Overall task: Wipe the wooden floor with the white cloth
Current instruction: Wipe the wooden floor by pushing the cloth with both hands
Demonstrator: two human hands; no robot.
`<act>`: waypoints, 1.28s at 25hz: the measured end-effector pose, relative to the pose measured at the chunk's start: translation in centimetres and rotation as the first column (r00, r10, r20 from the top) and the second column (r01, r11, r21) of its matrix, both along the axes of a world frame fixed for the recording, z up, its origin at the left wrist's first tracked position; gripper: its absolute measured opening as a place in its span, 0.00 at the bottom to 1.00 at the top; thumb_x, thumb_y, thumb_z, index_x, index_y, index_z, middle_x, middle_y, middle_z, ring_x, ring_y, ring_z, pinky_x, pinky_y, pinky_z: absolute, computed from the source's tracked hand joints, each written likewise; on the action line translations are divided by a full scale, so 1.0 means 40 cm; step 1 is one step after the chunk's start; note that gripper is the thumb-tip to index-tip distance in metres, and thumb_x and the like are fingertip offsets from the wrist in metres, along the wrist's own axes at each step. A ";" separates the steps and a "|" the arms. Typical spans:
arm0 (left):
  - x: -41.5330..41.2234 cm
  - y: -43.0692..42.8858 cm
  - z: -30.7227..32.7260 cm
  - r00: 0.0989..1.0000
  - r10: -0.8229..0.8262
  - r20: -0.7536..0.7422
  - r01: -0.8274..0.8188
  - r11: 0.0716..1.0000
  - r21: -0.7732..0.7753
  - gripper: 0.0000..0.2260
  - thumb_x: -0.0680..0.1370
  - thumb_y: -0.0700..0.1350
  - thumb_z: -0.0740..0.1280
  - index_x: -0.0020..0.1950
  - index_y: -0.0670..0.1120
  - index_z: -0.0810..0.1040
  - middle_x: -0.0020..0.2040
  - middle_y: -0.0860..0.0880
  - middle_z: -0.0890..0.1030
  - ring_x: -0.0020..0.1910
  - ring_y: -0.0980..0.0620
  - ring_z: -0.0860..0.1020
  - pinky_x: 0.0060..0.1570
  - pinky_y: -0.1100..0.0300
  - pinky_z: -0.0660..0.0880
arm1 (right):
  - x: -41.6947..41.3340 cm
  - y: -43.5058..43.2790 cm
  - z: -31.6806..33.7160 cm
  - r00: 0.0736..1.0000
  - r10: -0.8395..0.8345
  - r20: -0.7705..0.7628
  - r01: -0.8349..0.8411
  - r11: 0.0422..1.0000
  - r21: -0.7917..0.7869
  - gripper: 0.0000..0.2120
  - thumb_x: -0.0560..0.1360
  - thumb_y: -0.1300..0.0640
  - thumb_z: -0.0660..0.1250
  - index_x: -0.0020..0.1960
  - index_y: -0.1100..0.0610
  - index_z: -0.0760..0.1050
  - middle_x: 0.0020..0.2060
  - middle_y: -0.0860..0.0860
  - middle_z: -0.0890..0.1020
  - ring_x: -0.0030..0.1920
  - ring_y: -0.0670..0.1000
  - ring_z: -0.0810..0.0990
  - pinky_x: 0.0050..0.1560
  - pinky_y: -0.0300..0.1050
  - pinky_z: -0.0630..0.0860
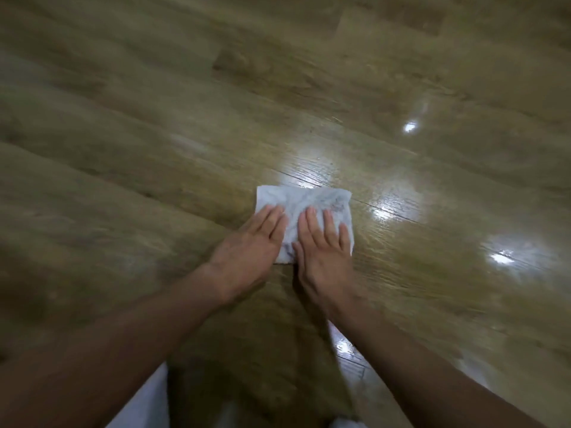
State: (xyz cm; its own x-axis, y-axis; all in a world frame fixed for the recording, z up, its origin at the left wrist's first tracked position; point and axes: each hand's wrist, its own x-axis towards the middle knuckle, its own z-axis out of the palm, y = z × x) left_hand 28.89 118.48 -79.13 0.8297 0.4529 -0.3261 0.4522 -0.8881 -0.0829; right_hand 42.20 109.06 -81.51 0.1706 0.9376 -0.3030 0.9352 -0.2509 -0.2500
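Squarely in the middle of the view, the white cloth (312, 200) lies folded into a rough rectangle, flat on the wooden floor (148, 143). Its far edge sits just short of a plank seam that runs diagonally across glossy, wet-looking boards. The left hand (251, 244) presses on the cloth's left edge with its fingers straight and close together, the palm overhanging onto bare floor. The right hand (324, 253) presses on the right half, fingers straight and slightly parted, stopping just inside the right edge, its heel past the near edge. A strip of cloth shows between the two hands. Bare planks stretch well away beyond, left and right, with bright light reflections (409, 127) to the right. A white garment (148, 396) shows between the forearms at the bottom.
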 end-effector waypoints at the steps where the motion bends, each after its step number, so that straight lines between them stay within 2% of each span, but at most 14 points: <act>1: -0.008 0.021 0.007 1.000 0.026 -0.015 -0.025 0.996 0.082 0.28 0.69 0.46 0.65 0.67 0.35 0.73 0.66 0.37 0.75 0.68 0.42 0.72 0.68 0.55 0.67 | 0.000 0.053 -0.005 0.998 0.055 0.011 -0.055 0.998 -0.019 0.25 0.83 0.50 0.47 0.78 0.57 0.53 0.77 0.53 0.55 0.77 0.59 0.49 0.74 0.58 0.44; 5: 0.038 0.193 -0.046 0.959 0.276 -0.066 -0.263 0.951 0.160 0.30 0.81 0.48 0.54 0.75 0.31 0.49 0.76 0.32 0.53 0.76 0.37 0.50 0.75 0.48 0.48 | 0.040 0.308 -0.036 0.995 0.094 0.017 -0.095 0.995 0.011 0.25 0.83 0.49 0.44 0.78 0.53 0.47 0.78 0.48 0.49 0.78 0.55 0.44 0.74 0.56 0.43; 7: 0.065 0.238 -0.062 0.952 0.290 -0.097 -0.264 0.939 0.218 0.29 0.81 0.48 0.52 0.74 0.29 0.50 0.75 0.31 0.53 0.76 0.34 0.51 0.75 0.45 0.45 | 0.040 0.367 -0.033 0.994 0.102 0.024 -0.103 0.995 0.019 0.24 0.83 0.49 0.44 0.78 0.53 0.48 0.78 0.48 0.50 0.78 0.55 0.45 0.74 0.56 0.44; 10: 0.018 0.174 -0.086 0.937 0.323 0.136 -0.336 0.938 0.088 0.26 0.80 0.44 0.51 0.75 0.32 0.52 0.76 0.35 0.55 0.77 0.39 0.51 0.76 0.50 0.45 | 0.040 0.276 -0.030 0.993 0.117 0.007 -0.117 0.990 0.078 0.24 0.83 0.49 0.45 0.78 0.52 0.52 0.77 0.47 0.55 0.78 0.54 0.48 0.74 0.54 0.47; 12: -0.055 0.055 -0.096 0.892 0.363 0.270 -0.370 0.929 -0.027 0.25 0.80 0.44 0.48 0.75 0.34 0.56 0.76 0.36 0.58 0.77 0.41 0.53 0.76 0.51 0.51 | 0.001 0.131 -0.022 0.988 0.154 0.023 -0.156 0.983 0.098 0.24 0.83 0.47 0.46 0.77 0.52 0.55 0.76 0.47 0.59 0.77 0.53 0.51 0.74 0.54 0.52; 14: -0.123 -0.068 -0.104 0.892 0.334 0.304 -0.323 0.942 -0.090 0.25 0.79 0.43 0.48 0.74 0.33 0.60 0.74 0.35 0.62 0.75 0.39 0.58 0.73 0.47 0.60 | -0.057 -0.006 -0.015 0.984 0.176 0.036 -0.179 0.980 0.086 0.24 0.82 0.47 0.47 0.77 0.52 0.58 0.75 0.47 0.61 0.77 0.53 0.53 0.74 0.54 0.55; 16: -0.164 -0.129 -0.116 0.900 0.284 0.331 -0.273 0.959 -0.080 0.24 0.79 0.42 0.50 0.73 0.33 0.63 0.73 0.35 0.64 0.74 0.39 0.61 0.72 0.46 0.62 | -0.094 -0.071 -0.016 0.987 0.157 0.041 -0.160 0.985 0.062 0.24 0.82 0.48 0.47 0.76 0.53 0.59 0.75 0.48 0.62 0.77 0.54 0.54 0.74 0.56 0.56; 18: -0.172 -0.099 -0.121 0.898 0.285 0.335 -0.287 0.957 -0.046 0.24 0.78 0.40 0.53 0.73 0.33 0.63 0.73 0.35 0.65 0.74 0.40 0.62 0.72 0.48 0.61 | -0.107 -0.032 -0.012 0.984 0.167 0.057 -0.169 0.984 0.052 0.24 0.83 0.48 0.46 0.77 0.53 0.56 0.76 0.48 0.59 0.77 0.55 0.52 0.74 0.57 0.54; 23: -0.186 0.184 -0.104 0.856 0.501 0.126 -0.505 0.863 0.001 0.25 0.82 0.41 0.52 0.77 0.36 0.49 0.78 0.38 0.51 0.77 0.41 0.48 0.75 0.48 0.47 | -0.139 0.313 -0.014 0.972 0.237 0.009 -0.237 0.971 0.013 0.25 0.83 0.49 0.46 0.78 0.52 0.48 0.78 0.47 0.52 0.77 0.55 0.47 0.74 0.56 0.48; 25: -0.191 0.213 -0.083 0.866 0.494 0.079 -0.495 0.869 -0.005 0.27 0.80 0.41 0.55 0.76 0.34 0.49 0.77 0.36 0.51 0.77 0.38 0.49 0.75 0.47 0.47 | -0.151 0.343 -0.010 0.964 0.264 0.041 -0.263 0.965 -0.011 0.25 0.83 0.49 0.46 0.78 0.53 0.48 0.77 0.47 0.52 0.77 0.55 0.48 0.74 0.57 0.50; 27: -0.202 0.158 -0.066 0.871 0.467 0.155 -0.456 0.884 -0.103 0.26 0.80 0.42 0.56 0.74 0.31 0.55 0.75 0.33 0.57 0.76 0.38 0.54 0.75 0.50 0.48 | -0.155 0.246 -0.016 0.957 0.277 0.088 -0.281 0.959 0.030 0.24 0.83 0.50 0.47 0.78 0.52 0.50 0.77 0.48 0.55 0.77 0.54 0.49 0.74 0.55 0.51; 29: -0.225 0.033 -0.070 0.872 0.422 0.249 -0.405 0.907 -0.119 0.22 0.81 0.43 0.55 0.68 0.27 0.66 0.67 0.30 0.70 0.70 0.36 0.67 0.73 0.49 0.60 | -0.173 0.089 -0.018 0.955 0.290 0.062 -0.295 0.950 0.100 0.24 0.82 0.51 0.50 0.77 0.53 0.54 0.76 0.48 0.58 0.77 0.55 0.51 0.74 0.55 0.54; 30: -0.235 -0.038 -0.073 0.898 0.372 0.236 -0.356 0.928 -0.108 0.22 0.80 0.43 0.54 0.64 0.27 0.71 0.63 0.29 0.74 0.66 0.35 0.72 0.68 0.47 0.67 | -0.191 0.011 -0.020 0.953 0.301 0.045 -0.304 0.946 0.113 0.24 0.81 0.52 0.51 0.77 0.53 0.57 0.76 0.49 0.61 0.77 0.55 0.53 0.74 0.56 0.55; 32: -0.257 -0.154 -0.070 0.929 0.347 0.125 -0.328 0.932 -0.150 0.23 0.80 0.44 0.52 0.63 0.27 0.72 0.62 0.29 0.75 0.65 0.34 0.73 0.66 0.43 0.70 | -0.218 -0.072 -0.024 0.949 0.313 0.043 -0.316 0.945 0.089 0.26 0.79 0.51 0.51 0.76 0.55 0.59 0.75 0.50 0.62 0.77 0.57 0.55 0.74 0.57 0.55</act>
State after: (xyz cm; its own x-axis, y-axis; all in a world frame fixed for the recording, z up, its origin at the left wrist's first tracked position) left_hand 18.62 112.33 -81.92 0.6773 0.6785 -0.2843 0.7259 -0.6792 0.1086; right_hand 33.47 106.17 -82.48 -0.1303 0.9689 -0.2102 0.9697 0.0804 -0.2306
